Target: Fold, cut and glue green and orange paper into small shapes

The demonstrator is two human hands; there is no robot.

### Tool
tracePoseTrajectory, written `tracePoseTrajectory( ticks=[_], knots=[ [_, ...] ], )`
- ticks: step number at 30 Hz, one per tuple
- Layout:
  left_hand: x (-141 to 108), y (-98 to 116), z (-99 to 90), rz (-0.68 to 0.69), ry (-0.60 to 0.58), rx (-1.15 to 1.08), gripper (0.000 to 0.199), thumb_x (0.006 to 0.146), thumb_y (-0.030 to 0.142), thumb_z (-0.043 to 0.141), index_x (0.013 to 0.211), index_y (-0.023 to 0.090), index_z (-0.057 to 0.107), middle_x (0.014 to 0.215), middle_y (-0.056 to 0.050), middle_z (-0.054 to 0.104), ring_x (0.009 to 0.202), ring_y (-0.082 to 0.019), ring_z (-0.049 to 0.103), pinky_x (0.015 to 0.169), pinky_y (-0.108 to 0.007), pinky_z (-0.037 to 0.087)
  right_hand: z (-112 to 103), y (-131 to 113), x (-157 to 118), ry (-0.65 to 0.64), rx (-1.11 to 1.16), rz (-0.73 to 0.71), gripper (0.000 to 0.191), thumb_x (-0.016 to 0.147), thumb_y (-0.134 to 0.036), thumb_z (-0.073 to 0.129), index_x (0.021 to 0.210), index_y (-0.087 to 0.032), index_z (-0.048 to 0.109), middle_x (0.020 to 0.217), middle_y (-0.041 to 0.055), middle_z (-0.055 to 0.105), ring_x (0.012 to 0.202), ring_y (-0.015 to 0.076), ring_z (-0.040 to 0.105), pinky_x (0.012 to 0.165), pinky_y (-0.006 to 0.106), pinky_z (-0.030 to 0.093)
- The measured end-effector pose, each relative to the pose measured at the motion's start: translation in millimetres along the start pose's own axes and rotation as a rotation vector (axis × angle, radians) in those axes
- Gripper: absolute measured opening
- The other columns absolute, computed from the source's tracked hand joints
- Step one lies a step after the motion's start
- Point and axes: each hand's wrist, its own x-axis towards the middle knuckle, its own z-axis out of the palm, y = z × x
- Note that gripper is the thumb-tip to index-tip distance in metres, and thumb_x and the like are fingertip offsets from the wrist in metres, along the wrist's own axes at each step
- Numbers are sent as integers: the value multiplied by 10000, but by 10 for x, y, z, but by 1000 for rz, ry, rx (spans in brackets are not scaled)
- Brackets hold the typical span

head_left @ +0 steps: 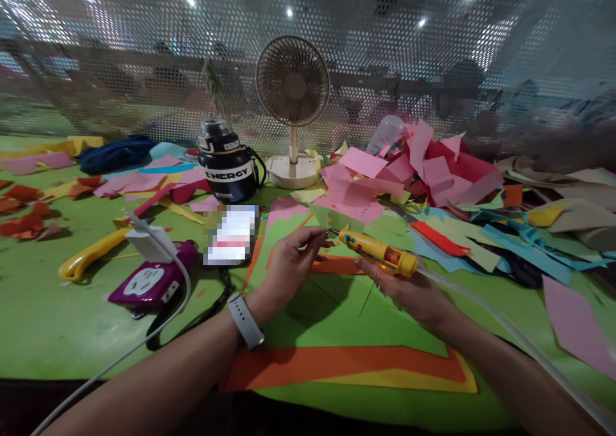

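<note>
My right hand point(399, 288) is wrapped round a yellow pen-shaped electric tool point(378, 251). A pale cord point(474, 295) runs from its back end, and its thin metal tip points left. Close to that tip, the fingers of my left hand point(296, 256) are pinched together; what they hold, if anything, is too small to make out. A pale grey band circles my left wrist. Below both hands lies a green sheet point(337, 320) on orange paper point(298, 366), with a yellow edge showing underneath. An orange strip point(337, 264) crosses the sheet beneath my fingers.
A fan point(293, 86) and black flask point(230, 169) stand behind. To the left are a phone point(231, 234), a purple power socket point(149, 285) with white charger and a yellow-handled tool point(94, 253). Pink scraps point(366, 173) pile up behind; a red-handled cutter point(440, 238) lies right.
</note>
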Motion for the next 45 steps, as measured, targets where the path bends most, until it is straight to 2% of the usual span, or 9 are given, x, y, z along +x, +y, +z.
tracePoseTrajectory(
  ticks=[7,12,18,26,30,35,39,42,45],
  knots=[
    [54,11,-71,104,83,148,121,847,286,617,862,186,685,812,-48,683,749,-175,688,631,-266,612,-101,76,24,-12,-283,-193,304,858,-498,609,739,-218,600,638,-7,540,556,139,487,504,269,402],
    [118,43,-136,-84,157,-96,230,804,388,676,878,171,655,815,-39,693,810,-195,703,608,-260,593,-501,-50,35,-4,-652,-433,188,872,-385,564,810,-207,563,755,44,608,654,178,559,597,289,426],
    [135,61,-129,-235,224,-227,257,711,372,757,837,173,654,805,-17,704,760,-159,691,610,-232,562,-1146,41,-241,-160,-764,-180,349,706,-241,610,1054,-210,617,1027,78,680,917,237,640,765,324,486],
    [117,88,-99,-299,212,-244,210,698,332,766,810,183,669,800,-20,726,774,-174,699,630,-254,558,-1935,539,-619,26,-949,87,344,663,-335,603,965,-194,688,974,102,681,875,278,648,766,377,506],
    [130,94,-93,-289,257,-255,203,703,327,759,794,177,657,791,-21,718,767,-176,700,624,-260,558,-2162,723,-616,37,-911,118,372,671,-461,632,924,-201,716,947,126,693,870,310,657,786,431,510],
    [160,84,-108,-284,286,-313,190,718,317,755,797,174,658,816,-30,722,786,-169,703,624,-243,551,-2331,840,-626,62,-854,76,258,656,-317,671,875,-203,746,1014,199,697,965,372,655,867,514,485],
    [177,69,-115,-268,298,-344,134,755,289,727,796,179,662,836,-44,734,784,-164,702,637,-252,548,-2104,620,-493,138,-918,-48,318,706,-369,703,975,-206,749,1132,225,674,1088,418,607,938,604,426],
    [176,56,-113,-288,299,-356,137,754,286,733,795,182,653,807,-37,730,777,-164,701,650,-264,550,-1491,328,-280,56,-814,-190,462,928,-471,462,1254,-196,639,1328,184,591,1231,341,541,1056,570,370],
    [175,41,-124,-312,307,-374,150,750,292,739,799,184,646,807,-26,729,791,-165,704,665,-269,548,-754,106,-44,-233,-744,-244,594,927,-592,425,1357,-206,561,1459,155,484,1352,359,422,1097,587,331]
  ],
)
